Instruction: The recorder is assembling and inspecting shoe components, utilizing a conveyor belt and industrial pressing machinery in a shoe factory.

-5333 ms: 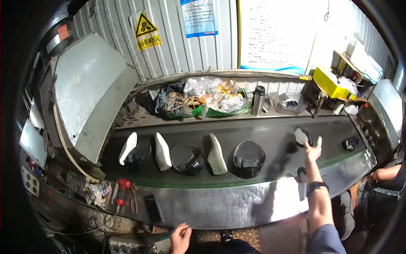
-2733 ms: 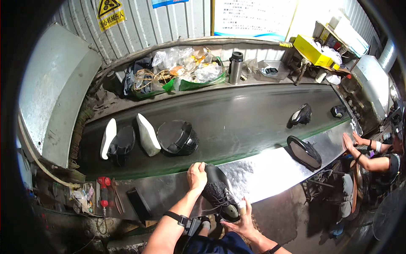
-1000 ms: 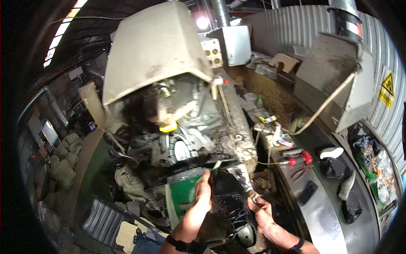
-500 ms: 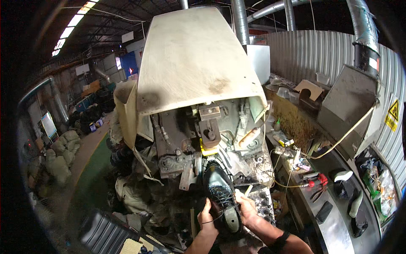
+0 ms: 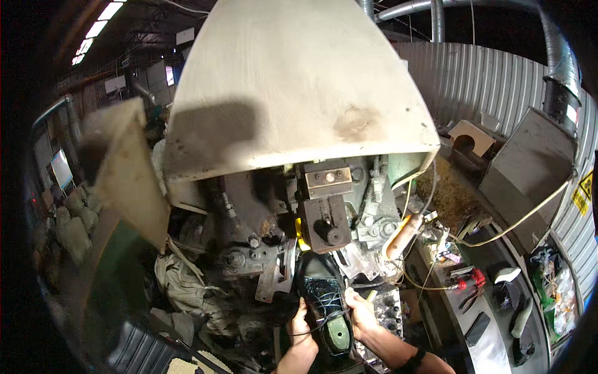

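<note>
A black lace-up shoe (image 5: 321, 283) sits toe-forward at the front of a shoe-making machine, with a green last (image 5: 339, 335) showing in its heel opening. My left hand (image 5: 300, 330) grips its left side, and a loose dark lace loops across that hand. On the opposite side my right hand (image 5: 360, 315) is closed round the shoe near the lacing, thumb uppermost. Just beyond the toe is the machine's dark metal block (image 5: 326, 225). Flat metal plates (image 5: 277, 274) flank the toe. Whether the toe touches the machine cannot be made out.
A large cream hood (image 5: 299, 93) overhangs the machine. A wooden-handled tool (image 5: 403, 237) hangs at its right. On the metal bench at right lie a dark phone (image 5: 478, 328), red-handled pliers (image 5: 474, 285) and shoe parts (image 5: 522, 308). A black padded seat (image 5: 142, 349) stands lower left.
My view has moved closer to the machine, so the hood and metal block look larger. Both hands keep hold of the shoe, its toe now close below the block.
</note>
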The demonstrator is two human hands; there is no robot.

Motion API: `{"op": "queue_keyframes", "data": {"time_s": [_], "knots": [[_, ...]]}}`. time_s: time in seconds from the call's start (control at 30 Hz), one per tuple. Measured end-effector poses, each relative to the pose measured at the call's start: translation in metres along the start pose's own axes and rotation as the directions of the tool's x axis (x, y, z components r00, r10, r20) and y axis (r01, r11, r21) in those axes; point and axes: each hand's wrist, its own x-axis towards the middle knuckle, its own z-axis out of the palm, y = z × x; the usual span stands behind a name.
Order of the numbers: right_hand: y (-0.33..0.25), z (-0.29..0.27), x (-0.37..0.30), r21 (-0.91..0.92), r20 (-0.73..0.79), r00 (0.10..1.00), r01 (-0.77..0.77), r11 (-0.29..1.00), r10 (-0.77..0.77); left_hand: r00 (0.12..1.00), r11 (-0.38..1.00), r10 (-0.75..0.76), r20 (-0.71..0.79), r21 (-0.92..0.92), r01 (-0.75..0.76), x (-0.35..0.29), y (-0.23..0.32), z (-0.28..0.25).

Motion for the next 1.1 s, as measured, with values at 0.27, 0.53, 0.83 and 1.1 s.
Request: {"op": "queue_keyframes", "data": {"time_s": [0.27, 0.53, 0.83, 1.1], "knots": [[0.022, -0.029, 0.026, -0.037, 0.131, 0.986, 0.105, 0.994, -0.099, 0.854, 0.837, 0.501, -0.138, 0.328, -0.438, 0.016, -0.022, -0.024], [0.027, -0.02, 0.024, -0.015, 0.07, 0.983, 0.173, 0.985, -0.171, 0.911, 0.91, 0.412, -0.039, -0.046, -0.413, 0.037, -0.031, -0.05], [0.032, -0.03, 0.024, 0.142, 0.085, 0.996, -0.027, 0.989, 0.015, 0.872, 0.925, 0.379, 0.309, -0.133, -0.355, 0.041, -0.038, -0.072], [0.03, -0.022, 0.011, 0.047, 0.002, 1.0, 0.009, 0.999, -0.009, 0.873, 0.834, 0.47, 0.131, 0.258, -0.487, 0.019, -0.027, -0.045]]}}
